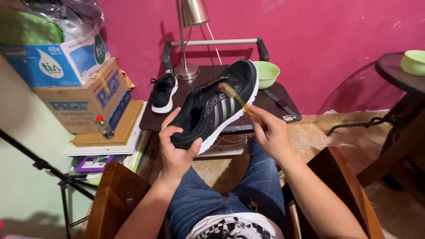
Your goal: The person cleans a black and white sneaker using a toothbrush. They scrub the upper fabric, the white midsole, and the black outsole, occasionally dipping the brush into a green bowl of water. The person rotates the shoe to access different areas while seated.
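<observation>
While gripped at heel end by left hand (pixel 176 148), black mesh sneaker with silver side stripes and white sole (pixel 217 106) held tilted above lap, before dark bench (pixel 270 104). Right hand (pixel 272 132) clamped on yellow-handled brush (pixel 234 98), bristles touching shoe's side near laces. Scrubbing step apparently under way; next stroke likely needs steady hold, maybe turning of shoe. Second black sneaker (pixel 163 92), metal lamp (pixel 188 40), green bowl (pixel 267 73) on bench behind; cardboard boxes (pixel 84 95) stacked left. Nothing blocking brush.

lamp (pixel 191 40) and bowl (pixel 267 73) behind, tabletop (pixel 270 101) bare right
</observation>
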